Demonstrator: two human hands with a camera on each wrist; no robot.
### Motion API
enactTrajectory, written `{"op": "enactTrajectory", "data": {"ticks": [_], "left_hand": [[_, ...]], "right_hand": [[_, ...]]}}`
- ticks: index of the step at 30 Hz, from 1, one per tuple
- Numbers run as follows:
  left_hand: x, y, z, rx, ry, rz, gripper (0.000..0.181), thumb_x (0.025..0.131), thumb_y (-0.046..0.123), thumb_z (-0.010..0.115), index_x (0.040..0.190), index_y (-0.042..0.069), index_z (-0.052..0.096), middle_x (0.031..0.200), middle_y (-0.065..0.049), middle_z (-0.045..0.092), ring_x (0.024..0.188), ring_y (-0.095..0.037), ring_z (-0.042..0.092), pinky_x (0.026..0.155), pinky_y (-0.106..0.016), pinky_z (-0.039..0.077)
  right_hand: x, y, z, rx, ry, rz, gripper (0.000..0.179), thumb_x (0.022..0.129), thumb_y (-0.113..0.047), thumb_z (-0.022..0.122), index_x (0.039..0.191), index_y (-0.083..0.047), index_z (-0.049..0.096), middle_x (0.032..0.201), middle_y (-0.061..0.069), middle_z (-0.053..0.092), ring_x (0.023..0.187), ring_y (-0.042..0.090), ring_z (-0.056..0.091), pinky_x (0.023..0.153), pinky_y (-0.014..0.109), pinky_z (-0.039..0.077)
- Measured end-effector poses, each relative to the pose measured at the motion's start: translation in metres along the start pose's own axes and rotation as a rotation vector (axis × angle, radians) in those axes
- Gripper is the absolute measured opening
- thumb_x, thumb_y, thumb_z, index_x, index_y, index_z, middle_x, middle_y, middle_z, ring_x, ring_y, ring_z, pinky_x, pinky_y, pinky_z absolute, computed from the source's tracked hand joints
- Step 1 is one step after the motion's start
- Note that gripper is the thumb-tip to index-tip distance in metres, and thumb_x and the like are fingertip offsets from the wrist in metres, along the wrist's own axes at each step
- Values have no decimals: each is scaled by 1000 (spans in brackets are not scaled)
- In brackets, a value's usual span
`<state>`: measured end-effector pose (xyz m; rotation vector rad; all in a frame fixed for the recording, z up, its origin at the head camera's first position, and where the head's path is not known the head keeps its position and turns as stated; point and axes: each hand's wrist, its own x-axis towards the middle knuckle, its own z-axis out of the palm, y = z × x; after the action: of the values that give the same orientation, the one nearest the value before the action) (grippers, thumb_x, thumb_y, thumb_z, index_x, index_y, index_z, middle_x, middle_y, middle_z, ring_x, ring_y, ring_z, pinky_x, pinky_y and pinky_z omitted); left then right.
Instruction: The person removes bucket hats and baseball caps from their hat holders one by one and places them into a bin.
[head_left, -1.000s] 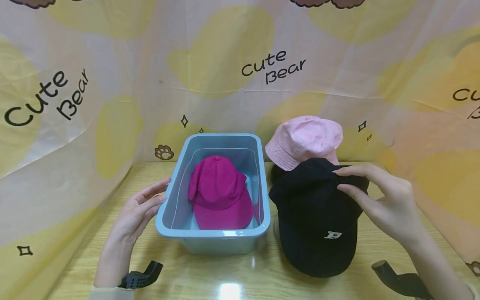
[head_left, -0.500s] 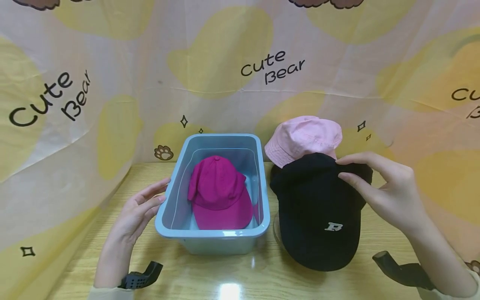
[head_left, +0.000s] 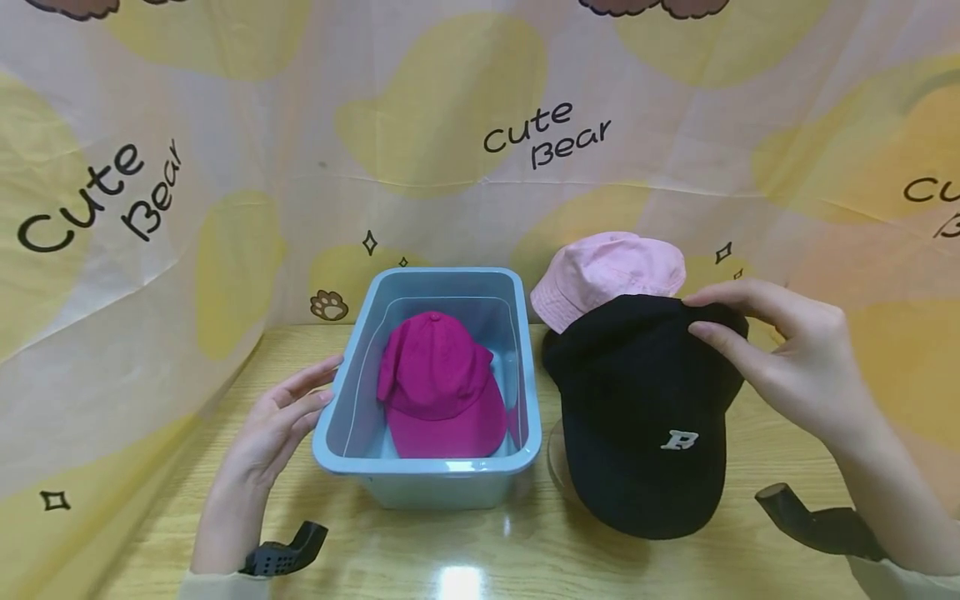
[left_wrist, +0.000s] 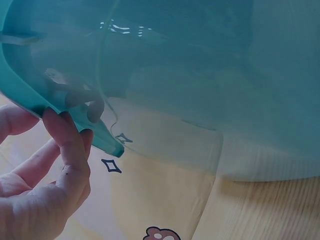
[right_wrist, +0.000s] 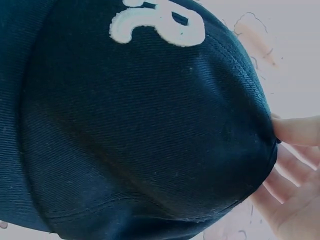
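Note:
My right hand (head_left: 802, 358) pinches the crown of a black baseball cap (head_left: 637, 392) between thumb and fingers. The cap hangs brim down, its small white letter facing me. In the right wrist view, the dark crown (right_wrist: 150, 120) fills most of the picture. My left hand (head_left: 273, 425) touches the left rim of a light blue plastic bin (head_left: 431, 467) with loosely extended fingers. A magenta baseball cap (head_left: 435, 367) lies inside that bin, brim toward me. Behind the black cap, a pink bucket hat (head_left: 611, 271) is partly hidden.
A beige curved edge (head_left: 561, 462) shows beside the black cap, mostly covered by it. The wood-grain table (head_left: 337, 533) carries everything. Patterned cloth (head_left: 420, 125) hangs behind and along both sides.
My right hand has moved slightly up and to the right, raising the black cap with it. The left hand and the bin stay in place.

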<state>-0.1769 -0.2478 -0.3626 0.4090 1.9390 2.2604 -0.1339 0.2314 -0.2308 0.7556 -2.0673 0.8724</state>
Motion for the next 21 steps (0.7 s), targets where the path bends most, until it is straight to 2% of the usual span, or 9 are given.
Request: {"op": "enactTrajectory", "data": {"ticks": [3, 7, 16, 21], "left_hand": [[0, 0, 0, 4, 5, -1, 39, 97, 2, 49, 133, 15, 57, 122, 8, 60, 101, -5, 66, 86, -20, 54], [0, 0, 0, 6, 6, 3, 39, 97, 2, 49, 134, 14, 56, 122, 7, 60, 102, -5, 65, 87, -20, 54], [0, 1, 0, 9, 6, 2, 39, 97, 2, 50, 135, 14, 55, 122, 9, 61, 101, -5, 65, 86, -19, 54], [0, 1, 0, 19, 8, 3, 40, 97, 3, 50, 135, 13, 54, 122, 9, 60, 101, -5, 65, 86, -20, 54]], "right_hand": [[2, -1, -1, 6, -20, 19, 36, 61, 22, 74, 91, 3, 72, 91, -21, 68, 86, -6, 63, 84, 9, 48], [5, -1, -1, 8, -41, 40, 39, 60, 24, 74, 92, 2, 72, 91, -18, 69, 88, -5, 64, 85, 9, 48], [12, 4, -6, 26, -56, 108, 37, 66, 26, 71, 96, 4, 70, 92, -16, 69, 86, -2, 66, 83, 9, 50], [9, 2, -11, 45, -55, 104, 38, 65, 26, 70, 98, 7, 69, 93, -13, 70, 87, 0, 66, 84, 10, 50]]}}
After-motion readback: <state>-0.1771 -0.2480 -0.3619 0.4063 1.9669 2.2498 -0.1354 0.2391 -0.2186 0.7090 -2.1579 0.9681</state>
